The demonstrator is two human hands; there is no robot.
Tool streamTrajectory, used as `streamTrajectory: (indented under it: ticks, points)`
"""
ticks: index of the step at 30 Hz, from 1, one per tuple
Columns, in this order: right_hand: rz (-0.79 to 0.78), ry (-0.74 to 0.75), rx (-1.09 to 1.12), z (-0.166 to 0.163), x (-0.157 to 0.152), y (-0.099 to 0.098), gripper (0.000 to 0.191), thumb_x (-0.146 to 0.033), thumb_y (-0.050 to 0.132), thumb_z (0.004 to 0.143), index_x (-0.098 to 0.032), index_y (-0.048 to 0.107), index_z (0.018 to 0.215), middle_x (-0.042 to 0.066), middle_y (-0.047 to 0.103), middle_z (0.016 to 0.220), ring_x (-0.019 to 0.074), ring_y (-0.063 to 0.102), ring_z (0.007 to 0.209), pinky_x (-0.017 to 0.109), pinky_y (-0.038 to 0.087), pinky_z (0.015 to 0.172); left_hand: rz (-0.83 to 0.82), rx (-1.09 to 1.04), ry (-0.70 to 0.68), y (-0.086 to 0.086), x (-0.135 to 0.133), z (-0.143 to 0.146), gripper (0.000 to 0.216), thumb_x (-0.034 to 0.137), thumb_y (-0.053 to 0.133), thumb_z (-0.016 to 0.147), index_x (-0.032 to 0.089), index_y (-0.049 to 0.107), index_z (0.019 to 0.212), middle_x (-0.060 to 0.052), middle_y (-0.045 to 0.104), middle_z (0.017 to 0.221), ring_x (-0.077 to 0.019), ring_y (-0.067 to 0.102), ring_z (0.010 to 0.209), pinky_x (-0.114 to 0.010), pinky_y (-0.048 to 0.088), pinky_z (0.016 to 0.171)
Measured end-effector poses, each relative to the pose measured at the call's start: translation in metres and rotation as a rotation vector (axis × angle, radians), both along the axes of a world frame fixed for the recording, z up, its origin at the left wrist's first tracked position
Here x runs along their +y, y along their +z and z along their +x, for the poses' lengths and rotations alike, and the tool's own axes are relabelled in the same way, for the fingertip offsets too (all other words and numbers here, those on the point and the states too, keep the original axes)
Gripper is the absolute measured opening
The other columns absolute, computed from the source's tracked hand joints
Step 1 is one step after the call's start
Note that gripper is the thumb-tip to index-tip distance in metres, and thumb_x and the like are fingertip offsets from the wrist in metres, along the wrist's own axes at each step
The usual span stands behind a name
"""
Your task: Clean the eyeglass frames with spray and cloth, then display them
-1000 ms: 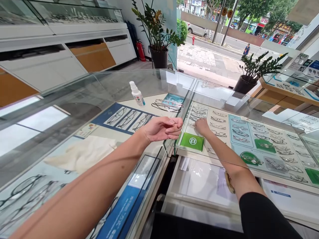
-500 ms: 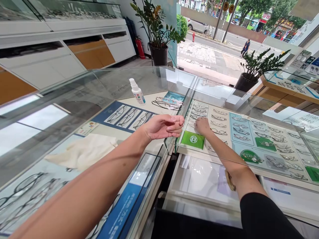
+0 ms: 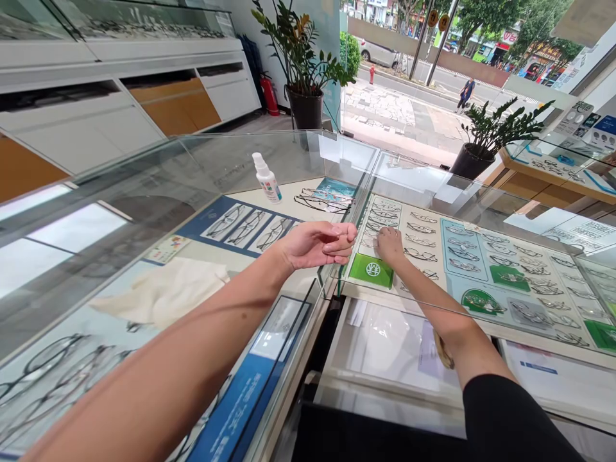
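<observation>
My right hand reaches inside the glass display case, under its top pane, and rests on the near left part of the tray of spectacle frames, fingers bent down onto a frame in the leftmost column; the grip is narrow, fingertips pinched at that frame, though I cannot tell whether it is lifted or only touched. My left hand hovers above the counter, at its right edge where the two glass tops meet; its grip is loosely curled, thumb against fingertips, and I cannot tell if anything small is between them. Compared with a second ago, little has changed: the right hand has stayed at the same column of the tray, just beyond the green sign, and the left hand has drifted only slightly toward the seam, so the work at that frame appears to be a fine adjustment in progress rather than a carry. On the counter, toward its far edge, stands a spray bottle; a few loose glasses lie near the far right corner, and a white cloth lies nearer me on the left. Two potted plants stand beyond the counter.
</observation>
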State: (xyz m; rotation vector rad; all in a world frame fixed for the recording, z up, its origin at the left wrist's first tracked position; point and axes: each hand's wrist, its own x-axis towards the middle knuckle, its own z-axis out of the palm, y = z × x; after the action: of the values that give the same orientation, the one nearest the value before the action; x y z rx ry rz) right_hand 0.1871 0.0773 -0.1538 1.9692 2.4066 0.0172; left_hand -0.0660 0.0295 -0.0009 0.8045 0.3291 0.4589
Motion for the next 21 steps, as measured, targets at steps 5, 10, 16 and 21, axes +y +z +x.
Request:
streamTrajectory:
  ticks: [5,10,16,21]
  points:
    - [0.004,-0.029,0.002,0.000,-0.002,0.000,0.026,-0.021,0.058,0.092,-0.013,0.077,0.109,0.020,0.065,0.133,0.0347,0.049,0.125,0.048,0.034,0.109,-0.020,0.033,0.015,0.001,0.000,0.000,0.007,0.017,0.064,0.074,0.013,0.065,0.079,0.002,0.038,0.049,-0.0112,0.034,0.046,-0.024,0.048,0.055]
    - [0.019,-0.072,0.017,-0.004,-0.007,-0.001,0.029,-0.018,0.055,0.093,-0.013,0.078,0.109,0.021,0.064,0.135,0.0351,0.047,0.128,0.049,0.033,0.109,-0.019,0.038,0.022,0.002,0.000,0.001,0.007,0.017,0.063,0.073,0.013,0.064,0.078,0.002,0.037,0.048,-0.0112,0.034,0.046,-0.024,0.048,0.054]
    - [0.015,-0.104,0.058,-0.008,-0.013,0.007,0.027,-0.019,0.055,0.093,-0.014,0.079,0.105,0.020,0.065,0.135,0.0361,0.047,0.129,0.051,0.032,0.110,0.001,0.025,0.017,0.000,0.000,0.001,0.009,0.019,0.065,0.073,0.012,0.068,0.078,0.002,0.037,0.048,-0.0113,0.030,0.047,-0.024,0.046,0.054]
    - [-0.003,-0.092,0.099,-0.018,-0.034,0.035,0.026,-0.024,0.051,0.096,-0.015,0.075,0.101,0.019,0.066,0.130,0.0347,0.051,0.125,0.047,0.035,0.105,0.007,0.011,0.013,-0.002,0.001,0.001,0.009,0.019,0.067,0.072,0.012,0.067,0.078,0.003,0.036,0.048,-0.0111,0.029,0.048,-0.024,0.046,0.056]
